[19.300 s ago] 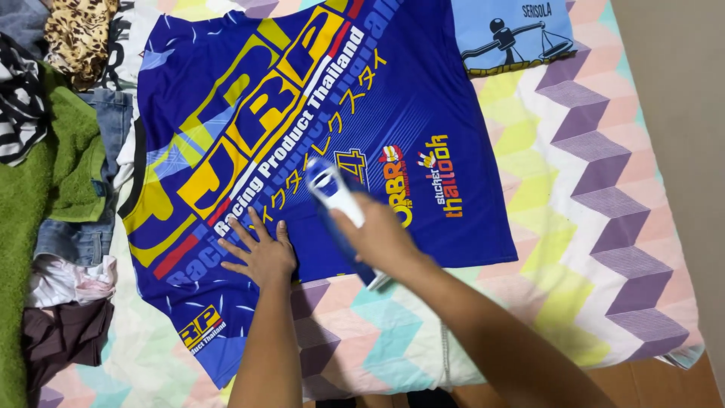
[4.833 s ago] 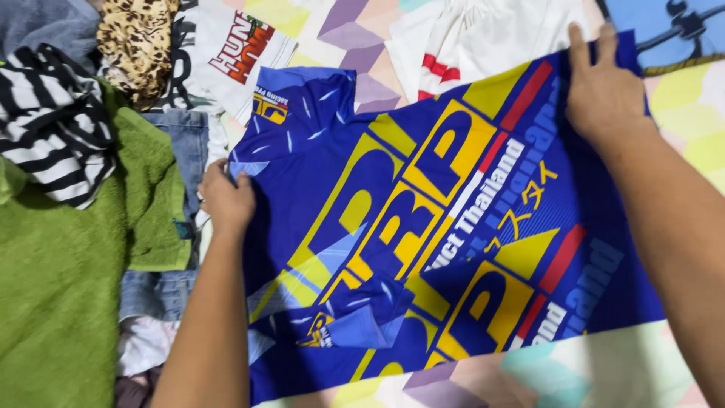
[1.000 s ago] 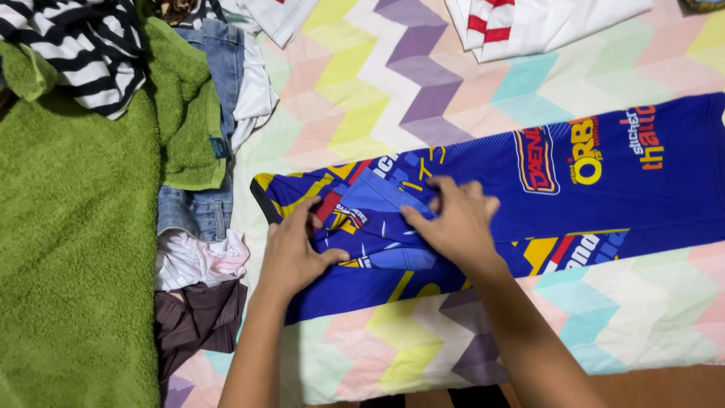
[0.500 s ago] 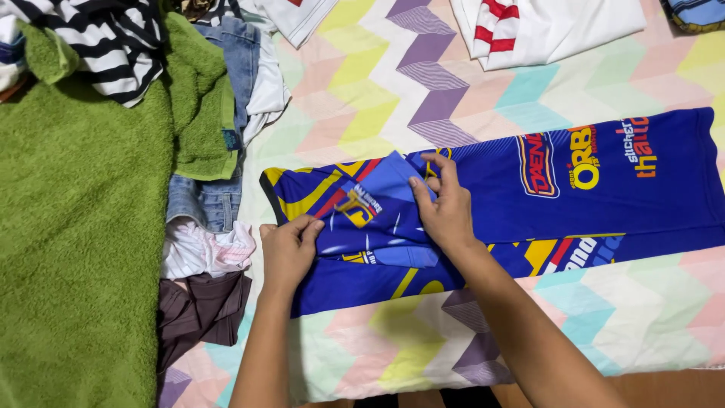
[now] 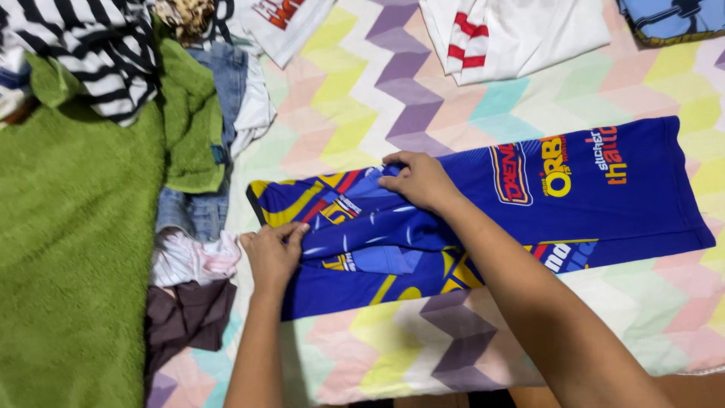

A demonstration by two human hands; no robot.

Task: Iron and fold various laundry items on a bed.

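Note:
A blue jersey (image 5: 604, 196) with yellow and red print lies folded into a long strip on a pastel zigzag sheet (image 5: 408, 113). My left hand (image 5: 272, 253) rests on the strip's left end, fingers pinching the edge of the folded sleeve. My right hand (image 5: 419, 180) presses near the strip's upper edge, fingers curled on a fold of blue fabric. The sleeve area between my hands is wrinkled.
A green towel (image 5: 68, 249) covers the left side. A black-and-white striped garment (image 5: 98, 53), jeans (image 5: 204, 204), pink and dark brown cloths (image 5: 189, 287) pile beside it. A white shirt with red stripes (image 5: 513, 34) lies at the top.
The jersey went from spread flat to a folded strip. In the last second my right hand slid up to the top edge and my left hand moved to the sleeve's left edge.

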